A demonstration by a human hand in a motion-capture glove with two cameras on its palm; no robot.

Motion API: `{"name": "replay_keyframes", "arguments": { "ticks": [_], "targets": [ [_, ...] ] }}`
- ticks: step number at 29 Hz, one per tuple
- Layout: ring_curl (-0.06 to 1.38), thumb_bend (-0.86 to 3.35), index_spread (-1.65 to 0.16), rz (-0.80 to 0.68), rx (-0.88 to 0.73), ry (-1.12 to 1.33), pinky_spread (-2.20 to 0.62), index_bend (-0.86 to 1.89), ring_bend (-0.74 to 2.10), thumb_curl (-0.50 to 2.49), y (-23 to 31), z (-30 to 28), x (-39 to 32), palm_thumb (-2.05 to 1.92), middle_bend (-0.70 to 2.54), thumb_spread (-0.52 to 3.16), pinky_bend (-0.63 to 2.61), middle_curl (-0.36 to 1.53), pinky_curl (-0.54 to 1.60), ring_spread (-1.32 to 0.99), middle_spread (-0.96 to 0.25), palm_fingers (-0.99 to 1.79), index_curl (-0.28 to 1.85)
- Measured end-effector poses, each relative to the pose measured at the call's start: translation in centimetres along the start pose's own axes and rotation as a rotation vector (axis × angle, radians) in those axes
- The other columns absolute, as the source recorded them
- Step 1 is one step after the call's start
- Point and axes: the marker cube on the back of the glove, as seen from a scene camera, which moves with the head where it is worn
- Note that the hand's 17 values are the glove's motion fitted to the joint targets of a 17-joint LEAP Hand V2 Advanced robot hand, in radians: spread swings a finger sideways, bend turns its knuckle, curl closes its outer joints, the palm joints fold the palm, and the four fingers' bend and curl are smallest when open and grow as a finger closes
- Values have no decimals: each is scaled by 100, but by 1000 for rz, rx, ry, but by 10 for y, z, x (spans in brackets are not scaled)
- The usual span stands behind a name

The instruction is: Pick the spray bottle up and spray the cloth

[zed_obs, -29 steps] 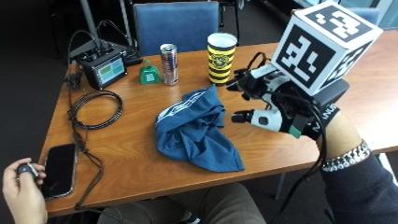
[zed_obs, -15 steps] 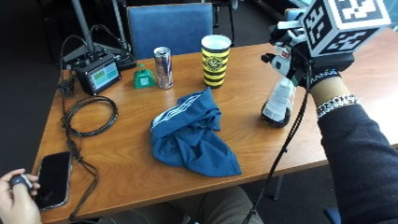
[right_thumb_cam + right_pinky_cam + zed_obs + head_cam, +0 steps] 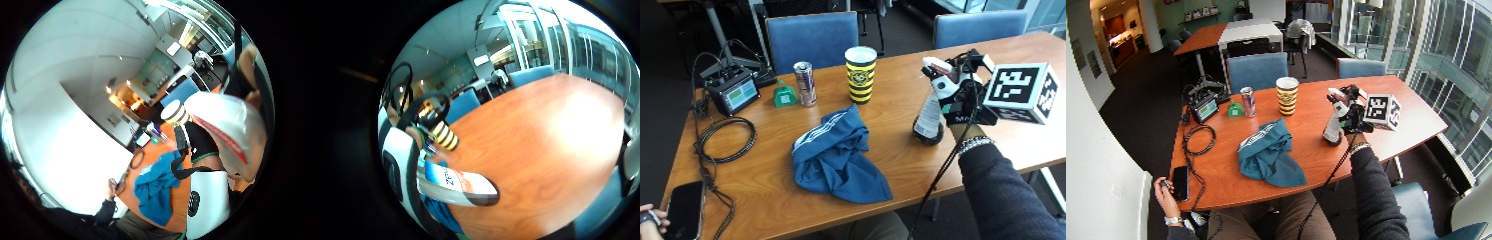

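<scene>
Glossy plastic spray bottle [image 3: 931,114], soft matt blue cloth [image 3: 836,152], smooth wood table [image 3: 773,190]

The bottle [image 3: 457,182], low in the left of the little-finger view, has letters that look like "ZE". No other words are clear enough to read.

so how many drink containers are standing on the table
2. A slim can stands near the table's far edge beside a small green object, and a yellow and black striped cup stands just to its right. The spray bottle isn't counted. None seem hidden.
</scene>
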Motion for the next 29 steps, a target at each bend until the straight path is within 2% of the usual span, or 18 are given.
{"name": "replay_keyframes", "arguments": {
  "ticks": [4, 15, 22, 29],
  "targets": [
    [40, 7, -30, 97, -22, -143, -19, 19, 57, 35, 10, 8, 10, 74, 42, 101, 39, 41, 35, -22, -22, 137, 33],
    [42, -4, -30, 220, -65, -368, -30, 23, 61, 34, 42, 35, -8, 70, 49, 93, 42, 45, 37, -23, -25, 141, 38],
    [42, -4, -30, 88, 74, -340, -32, 28, 62, 33, 56, 28, -16, 65, 53, 95, 41, 46, 37, -22, -24, 146, 42],
    [42, -3, -29, 42, 130, -358, -32, 30, 63, 33, 60, 22, -29, 62, 56, 99, 40, 47, 37, -23, -24, 145, 44]
  ]
}}
